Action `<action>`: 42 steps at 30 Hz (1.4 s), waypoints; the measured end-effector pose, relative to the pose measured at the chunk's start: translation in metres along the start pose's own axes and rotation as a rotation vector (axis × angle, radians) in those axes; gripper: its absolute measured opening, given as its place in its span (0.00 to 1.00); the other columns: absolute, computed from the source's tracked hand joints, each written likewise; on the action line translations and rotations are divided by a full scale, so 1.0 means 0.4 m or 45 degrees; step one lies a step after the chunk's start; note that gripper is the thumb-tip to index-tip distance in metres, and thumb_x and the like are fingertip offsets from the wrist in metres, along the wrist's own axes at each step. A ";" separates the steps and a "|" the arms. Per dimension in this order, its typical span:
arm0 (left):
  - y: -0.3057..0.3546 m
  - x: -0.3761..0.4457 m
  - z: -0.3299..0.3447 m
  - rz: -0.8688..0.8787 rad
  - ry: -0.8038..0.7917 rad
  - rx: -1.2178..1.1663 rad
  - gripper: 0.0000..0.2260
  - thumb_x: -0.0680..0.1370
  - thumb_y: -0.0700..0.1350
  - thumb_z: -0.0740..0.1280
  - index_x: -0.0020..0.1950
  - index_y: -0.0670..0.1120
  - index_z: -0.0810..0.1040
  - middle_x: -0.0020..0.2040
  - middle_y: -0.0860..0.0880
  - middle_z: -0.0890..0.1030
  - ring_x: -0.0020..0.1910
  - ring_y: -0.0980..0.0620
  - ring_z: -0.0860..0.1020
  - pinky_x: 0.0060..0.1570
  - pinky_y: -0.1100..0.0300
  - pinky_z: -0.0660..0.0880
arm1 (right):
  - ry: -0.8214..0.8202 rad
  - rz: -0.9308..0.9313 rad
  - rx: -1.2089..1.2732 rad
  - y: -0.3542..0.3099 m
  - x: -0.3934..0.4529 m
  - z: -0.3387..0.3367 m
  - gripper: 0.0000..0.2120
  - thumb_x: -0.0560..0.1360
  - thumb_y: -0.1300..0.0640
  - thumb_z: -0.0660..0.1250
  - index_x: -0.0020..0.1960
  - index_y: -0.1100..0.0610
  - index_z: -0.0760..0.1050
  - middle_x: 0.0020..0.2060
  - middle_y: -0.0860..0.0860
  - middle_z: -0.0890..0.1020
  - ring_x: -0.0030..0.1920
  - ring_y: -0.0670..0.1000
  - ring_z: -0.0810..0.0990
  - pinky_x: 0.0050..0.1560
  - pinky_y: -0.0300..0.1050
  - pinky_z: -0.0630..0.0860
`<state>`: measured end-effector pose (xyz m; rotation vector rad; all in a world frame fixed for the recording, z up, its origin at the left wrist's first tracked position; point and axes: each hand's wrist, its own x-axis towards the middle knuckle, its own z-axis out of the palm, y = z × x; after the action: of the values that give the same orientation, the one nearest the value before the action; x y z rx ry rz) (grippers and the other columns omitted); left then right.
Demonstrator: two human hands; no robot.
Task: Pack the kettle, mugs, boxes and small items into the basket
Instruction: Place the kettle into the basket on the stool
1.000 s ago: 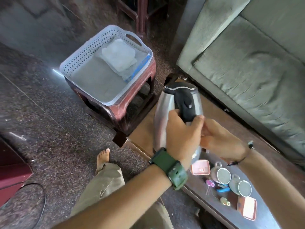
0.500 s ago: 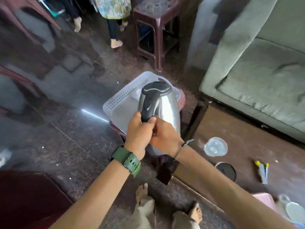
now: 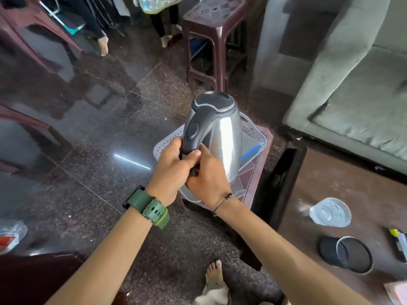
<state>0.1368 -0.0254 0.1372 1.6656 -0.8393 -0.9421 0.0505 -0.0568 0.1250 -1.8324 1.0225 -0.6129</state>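
A steel kettle (image 3: 224, 139) with a black lid and handle hangs over the white perforated basket (image 3: 164, 145), which stands on a maroon stool (image 3: 256, 175). My left hand (image 3: 170, 172), with a green watch on its wrist, grips the lower part of the handle. My right hand (image 3: 209, 179) holds the kettle at the handle's base and the steel body. The kettle hides most of the basket; a blue-edged packet (image 3: 251, 151) shows inside it at the right.
A brown low table (image 3: 343, 186) at the right carries a clear lid (image 3: 330, 212), a black round base (image 3: 348, 254), a yellow-tipped tool (image 3: 398, 241) and a pink box corner (image 3: 398, 291). A grey sofa (image 3: 356, 89) lies behind. Another stool (image 3: 211, 40) and a person's feet (image 3: 103, 46) stand farther off.
Both hands have carried the kettle from above the table leftward and forward over the basket. My view has swung with it, and the mugs and small items have left the frame.
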 end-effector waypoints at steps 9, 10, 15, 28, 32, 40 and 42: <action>-0.117 0.133 -0.129 0.090 -0.136 0.440 0.16 0.77 0.33 0.62 0.60 0.50 0.70 0.46 0.52 0.78 0.40 0.62 0.76 0.39 0.75 0.73 | 0.252 0.088 0.239 0.064 0.103 0.231 0.15 0.72 0.61 0.66 0.58 0.61 0.70 0.44 0.61 0.84 0.44 0.63 0.82 0.40 0.51 0.76; -0.133 0.144 -0.140 0.083 -0.132 0.475 0.15 0.77 0.34 0.62 0.59 0.50 0.70 0.45 0.54 0.78 0.39 0.64 0.76 0.39 0.74 0.73 | 0.268 0.086 0.249 0.072 0.112 0.249 0.15 0.72 0.60 0.66 0.57 0.62 0.70 0.43 0.61 0.84 0.44 0.63 0.81 0.40 0.50 0.75; -0.204 0.167 -0.184 0.042 -0.133 0.569 0.15 0.76 0.35 0.63 0.58 0.52 0.69 0.46 0.55 0.79 0.45 0.59 0.77 0.45 0.70 0.74 | 0.212 0.128 0.262 0.120 0.133 0.332 0.15 0.72 0.60 0.66 0.57 0.60 0.70 0.45 0.59 0.84 0.46 0.62 0.81 0.40 0.49 0.75; -0.290 0.163 -0.203 0.005 -0.069 0.700 0.16 0.75 0.35 0.65 0.62 0.40 0.69 0.52 0.42 0.82 0.47 0.44 0.80 0.45 0.60 0.76 | -0.130 0.034 -0.224 0.263 0.101 0.368 0.21 0.73 0.60 0.64 0.64 0.63 0.66 0.58 0.59 0.76 0.59 0.60 0.72 0.58 0.49 0.68; -0.281 0.179 -0.213 0.022 -0.048 0.816 0.17 0.75 0.37 0.65 0.63 0.39 0.69 0.55 0.38 0.82 0.51 0.39 0.81 0.55 0.44 0.77 | -0.433 0.172 -0.683 0.333 0.044 0.354 0.18 0.76 0.55 0.60 0.63 0.61 0.65 0.60 0.57 0.73 0.61 0.59 0.70 0.59 0.53 0.71; -0.277 0.196 -0.226 0.080 0.060 0.916 0.15 0.73 0.37 0.68 0.58 0.39 0.73 0.50 0.38 0.84 0.47 0.39 0.82 0.49 0.49 0.78 | -0.599 0.096 -0.969 0.360 0.035 0.324 0.08 0.76 0.63 0.58 0.55 0.62 0.68 0.50 0.58 0.82 0.50 0.61 0.81 0.43 0.50 0.77; -0.276 0.177 -0.208 0.062 0.056 0.842 0.17 0.73 0.37 0.68 0.60 0.40 0.72 0.52 0.38 0.83 0.49 0.39 0.82 0.52 0.47 0.79 | -0.625 0.084 -1.005 0.374 0.028 0.300 0.10 0.76 0.64 0.57 0.56 0.61 0.68 0.51 0.58 0.81 0.51 0.61 0.81 0.44 0.51 0.77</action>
<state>0.2524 -0.0237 0.0334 2.1986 -1.2426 -0.6180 0.0884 -0.0435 -0.0627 -2.4323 1.0451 0.3469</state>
